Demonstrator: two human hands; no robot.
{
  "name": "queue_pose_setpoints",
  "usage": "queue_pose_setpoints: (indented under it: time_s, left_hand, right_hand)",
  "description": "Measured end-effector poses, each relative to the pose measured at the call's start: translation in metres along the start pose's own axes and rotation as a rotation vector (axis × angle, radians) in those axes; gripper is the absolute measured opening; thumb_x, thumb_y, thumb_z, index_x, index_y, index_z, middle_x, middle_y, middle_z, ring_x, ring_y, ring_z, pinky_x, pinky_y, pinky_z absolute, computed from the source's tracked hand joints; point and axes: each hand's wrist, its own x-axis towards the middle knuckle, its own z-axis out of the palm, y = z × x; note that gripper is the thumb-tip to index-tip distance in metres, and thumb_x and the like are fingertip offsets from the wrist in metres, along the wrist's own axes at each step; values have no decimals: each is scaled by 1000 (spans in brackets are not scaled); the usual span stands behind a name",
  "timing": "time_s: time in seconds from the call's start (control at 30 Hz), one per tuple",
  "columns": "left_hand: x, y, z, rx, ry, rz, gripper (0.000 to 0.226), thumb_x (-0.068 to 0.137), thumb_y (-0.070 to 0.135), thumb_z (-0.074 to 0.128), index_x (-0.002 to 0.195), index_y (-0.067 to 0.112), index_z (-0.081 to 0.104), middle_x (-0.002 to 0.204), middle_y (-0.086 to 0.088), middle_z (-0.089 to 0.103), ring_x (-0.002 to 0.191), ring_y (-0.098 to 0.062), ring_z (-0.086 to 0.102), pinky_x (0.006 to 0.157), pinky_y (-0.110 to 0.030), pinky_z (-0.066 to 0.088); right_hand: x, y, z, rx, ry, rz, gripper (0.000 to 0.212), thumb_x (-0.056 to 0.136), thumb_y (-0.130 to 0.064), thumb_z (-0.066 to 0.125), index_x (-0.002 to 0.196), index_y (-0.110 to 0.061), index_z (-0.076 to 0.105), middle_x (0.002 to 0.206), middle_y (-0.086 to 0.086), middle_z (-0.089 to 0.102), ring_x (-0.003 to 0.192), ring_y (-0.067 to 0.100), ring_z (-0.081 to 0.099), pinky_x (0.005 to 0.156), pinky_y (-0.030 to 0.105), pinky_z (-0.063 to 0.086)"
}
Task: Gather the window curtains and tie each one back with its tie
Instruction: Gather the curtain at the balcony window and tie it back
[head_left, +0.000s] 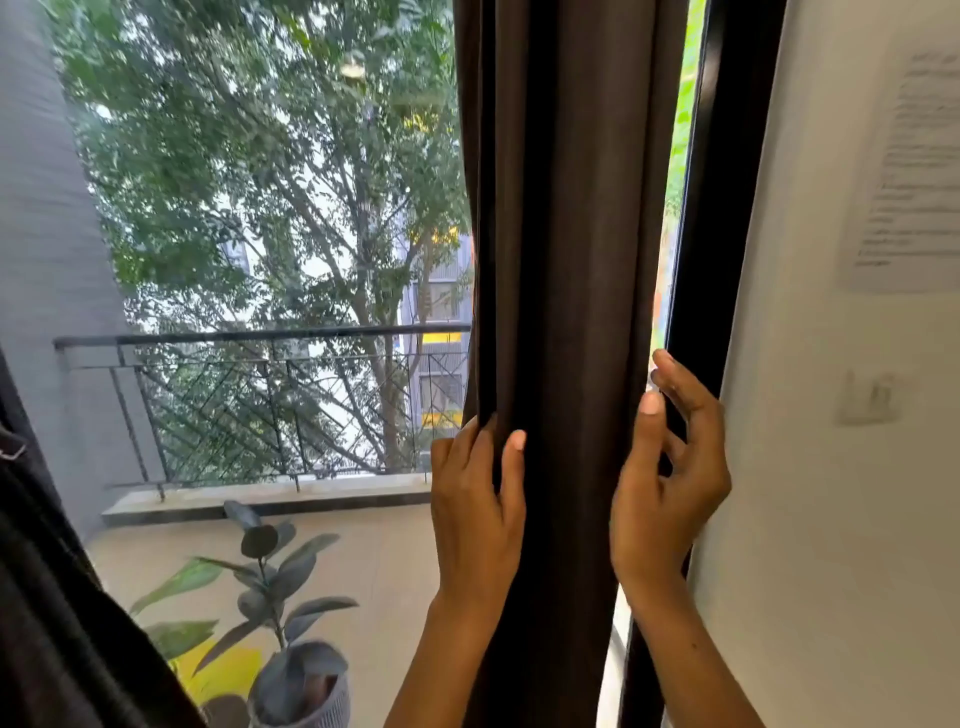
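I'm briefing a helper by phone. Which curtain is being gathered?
Find the big window facing trees. At its right edge, beside the white wall, hangs the dark brown curtain, bunched into a narrow column. Only it has both hands on it.

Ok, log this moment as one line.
stage: gathering | curtain: bunched by frame | left hand: grips left edge | right hand: curled round right edge | tie: not seen
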Motion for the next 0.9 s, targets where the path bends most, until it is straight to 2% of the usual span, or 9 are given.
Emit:
queue_pose_setpoints:
  time_s: [0.07, 0.1, 0.2, 0.3, 0.37, 0.5, 0.6, 0.73, 0.9]
  left_hand:
    - [-11, -1, -4, -34, 29, -31, 44, 100, 34, 32, 105, 7, 67, 103, -2, 66, 94, -13, 46, 82, -6, 31]
    - [-14, -2, -7, -43, 55, -42, 43, 100, 32, 32, 106, 8, 68, 102, -1, 67, 92, -12, 46, 82, -6, 31]
    - [-19, -9, -16, -4, 143, -40, 27, 95, 15, 48, 112, 6, 67, 104, -3, 69, 94, -12, 48, 83, -7, 33]
    - [-24, -21, -26, 25, 197, -56, 36, 81, -4, 54, 114, 5, 68, 104, -5, 69, 96, -14, 52, 85, -9, 36]
    - [-27, -29, -36, 30, 237, -68, 37, 80, -5, 56, 112, 7, 69, 104, -4, 70, 96, -14, 57, 87, -9, 39]
    - [-30, -40, -48, -8, 319, -79, 23, 84, 0, 64, 103, 9, 73, 101, -3, 71, 86, -20, 68, 79, -30, 52]
    - [-33, -46, -52, -19, 322, -128, 21, 83, -3, 66, 98, 9, 74, 95, -4, 70, 83, -20, 68, 73, -38, 55]
    - [-35, -53, -56, -56, 314, -221, 23, 79, -6, 67, 93, 11, 75, 90, -2, 70, 77, -6, 64, 71, -38, 56]
    - [-36, -60, -59, -104, 354, -294, 23, 80, -4, 67, 91, 14, 76, 87, 2, 70, 75, 1, 64, 71, -34, 57]
  right_hand:
    - [-15, -6, -2, -45, -55, -152, 21, 96, -10, 51, 115, -9, 60, 118, 7, 62, 114, 18, 58, 92, 30, 48]
    - [-24, -8, -2, -60, -100, -198, 19, 95, -7, 51, 111, -7, 62, 115, 8, 62, 111, 20, 58, 92, 31, 47]
    - [-49, -12, -2, -63, -248, -239, 16, 90, -2, 55, 100, -5, 67, 104, 5, 64, 102, 15, 59, 88, 26, 46]
    - [-70, -9, 0, -71, -348, -196, 14, 86, 5, 59, 92, -1, 70, 98, 4, 66, 95, 14, 61, 82, 30, 50]
    - [-79, -8, 3, -65, -395, -152, 16, 85, 8, 60, 92, -1, 70, 96, 4, 67, 94, 15, 62, 78, 34, 52]
    - [-93, -11, 7, -40, -466, -95, 20, 85, 10, 60, 95, -3, 71, 97, 3, 67, 95, 14, 64, 75, 34, 54]
    - [-101, -14, 12, -22, -516, -42, 19, 87, 7, 59, 97, -4, 71, 101, 2, 67, 96, 11, 65, 74, 31, 55]
    - [-106, -13, 19, -50, -583, 61, 20, 90, 3, 59, 105, -5, 69, 109, 1, 65, 97, 7, 63, 71, 24, 55]
    - [-112, -7, 27, -77, -606, 142, 29, 90, 1, 59, 117, -4, 64, 123, 2, 59, 102, 8, 62, 75, 25, 57]
